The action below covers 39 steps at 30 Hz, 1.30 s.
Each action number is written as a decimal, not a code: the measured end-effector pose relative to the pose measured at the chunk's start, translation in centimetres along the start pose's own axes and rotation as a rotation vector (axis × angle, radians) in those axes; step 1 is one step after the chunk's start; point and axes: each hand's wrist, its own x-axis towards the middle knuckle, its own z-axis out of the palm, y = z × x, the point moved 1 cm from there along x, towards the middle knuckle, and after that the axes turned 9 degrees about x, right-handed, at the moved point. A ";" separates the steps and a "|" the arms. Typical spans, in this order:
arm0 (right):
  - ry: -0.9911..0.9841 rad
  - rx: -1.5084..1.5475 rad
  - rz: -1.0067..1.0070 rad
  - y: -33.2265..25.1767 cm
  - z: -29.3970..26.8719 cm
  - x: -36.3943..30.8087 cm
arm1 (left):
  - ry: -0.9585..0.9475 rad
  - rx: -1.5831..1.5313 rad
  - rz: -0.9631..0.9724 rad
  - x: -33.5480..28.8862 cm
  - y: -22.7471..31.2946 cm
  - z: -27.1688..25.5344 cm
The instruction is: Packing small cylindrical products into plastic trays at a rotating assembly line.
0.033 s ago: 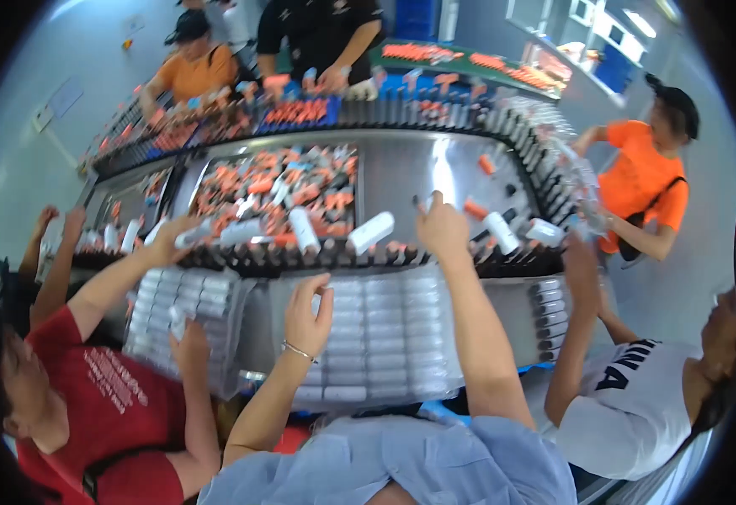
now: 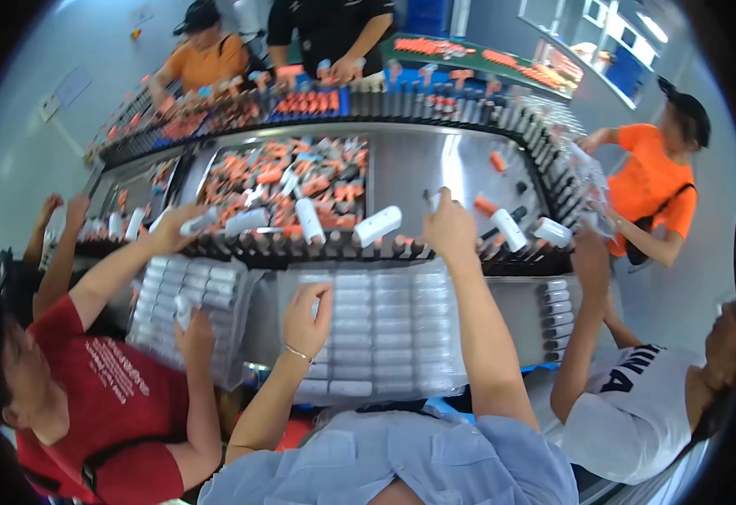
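My right hand (image 2: 450, 225) reaches over the near row of dark upright holders. Its fingers are pinched at a small dark piece beside the fingertips, too blurred to name. Closer to me, my left hand (image 2: 309, 313), with a bracelet at the wrist, hovers over the left part of a clear plastic tray (image 2: 454, 337) packed with rows of white cylinders (image 2: 385, 316). Its fingers are loosely bent, and no object shows in them. A white cylinder with a dark mark (image 2: 378, 225) lies left of my right hand, and another white cylinder (image 2: 310, 220) leans beyond my left hand.
A metal bin (image 2: 366, 181) holds orange, grey and black parts. Orange pieces (image 2: 486, 204) and white cylinders (image 2: 509, 230) lie to the right. Beside me, a person in red (image 2: 124, 396) works over another tray; a person in white (image 2: 624, 404) reaches in at right. Others stand across the line.
The whole view has shifted slightly, so the line sits a little higher and further right. My left hand's fingers look more bent. My right hand stays at nearly the same place.
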 end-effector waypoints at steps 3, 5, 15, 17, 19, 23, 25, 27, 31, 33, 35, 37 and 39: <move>-0.050 0.126 -0.104 0.6 2.1 -1.3 | -0.044 0.094 -0.138 -3.4 -3.4 -1.9; -0.082 0.130 -0.103 -1.0 2.8 -1.5 | -0.032 0.101 -0.145 -5.0 -5.1 -2.2; 0.086 0.014 -0.421 -6.9 5.8 -4.7 | -0.527 0.406 0.118 -6.5 -7.0 -1.7; 0.088 0.087 -0.542 -6.9 5.5 -8.5 | -0.621 0.430 0.089 -5.8 -7.1 -1.7; -0.058 0.383 -0.670 -5.9 5.6 -13.2 | -0.692 0.457 0.061 -5.5 -7.0 -1.8; -0.570 0.300 -0.856 -3.0 6.1 -21.2 | -0.707 0.391 0.167 -4.9 -7.4 -1.4; -0.632 0.193 -0.845 -1.6 6.7 -23.0 | -0.649 0.291 -0.007 -4.5 -6.8 -1.5; -0.696 0.089 -0.834 -0.6 7.2 -23.6 | -0.398 0.162 -0.144 -4.0 -6.2 -0.9; -0.739 0.075 -0.762 -1.6 6.7 -23.9 | -0.197 -0.237 -0.220 -1.3 -3.9 2.2; -0.724 0.079 -0.751 -1.3 7.2 -23.9 | -0.391 -0.370 -0.247 0.2 -0.2 4.0; -0.721 0.064 -0.707 -1.1 7.6 -23.7 | -0.619 -0.631 -0.351 1.8 4.4 5.4; -0.732 0.110 -0.695 -1.1 7.5 -23.7 | -0.680 -0.817 -0.425 3.1 7.3 7.6; -0.749 0.188 -0.609 -1.2 7.0 -23.5 | -0.507 -0.615 -0.286 4.9 8.1 10.7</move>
